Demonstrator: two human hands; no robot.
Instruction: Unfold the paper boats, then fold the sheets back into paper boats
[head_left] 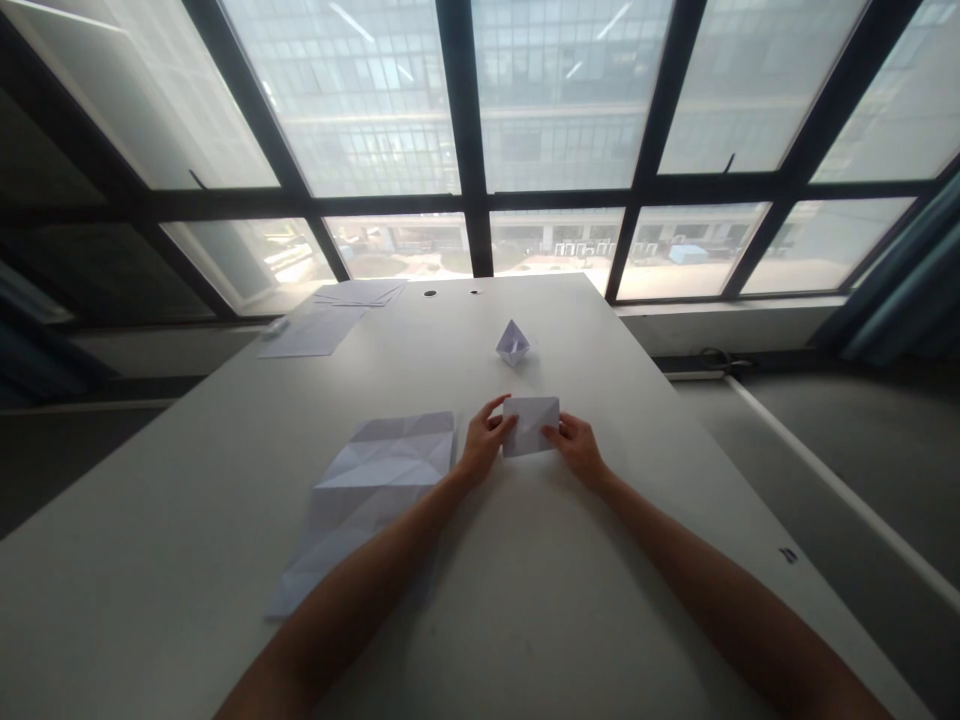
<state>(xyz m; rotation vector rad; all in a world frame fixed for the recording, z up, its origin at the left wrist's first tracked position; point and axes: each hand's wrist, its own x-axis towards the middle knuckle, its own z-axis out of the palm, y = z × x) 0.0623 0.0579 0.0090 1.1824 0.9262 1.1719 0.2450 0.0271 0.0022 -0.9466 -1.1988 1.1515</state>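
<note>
A small folded sheet of white paper [532, 424], roughly rectangular, is held up between my two hands over the middle of the table. My left hand [487, 438] grips its left edge, thumb on the near face. On the opposite edge, my right hand [577, 446] pinches it with the thumb in front; the fingers behind the paper are hidden. Just beyond stands a folded paper boat [513, 345]. Left of my left hand lies a larger creased paper sheet [390, 455], partly covered by my left forearm.
The white table [600, 600] stretches toward tall windows [555, 100]. Flat paper sheets [315, 330] lie at its far left. A dark round spot [430, 293] shows near the far edge, and a small dark mark [788, 555] near the right edge.
</note>
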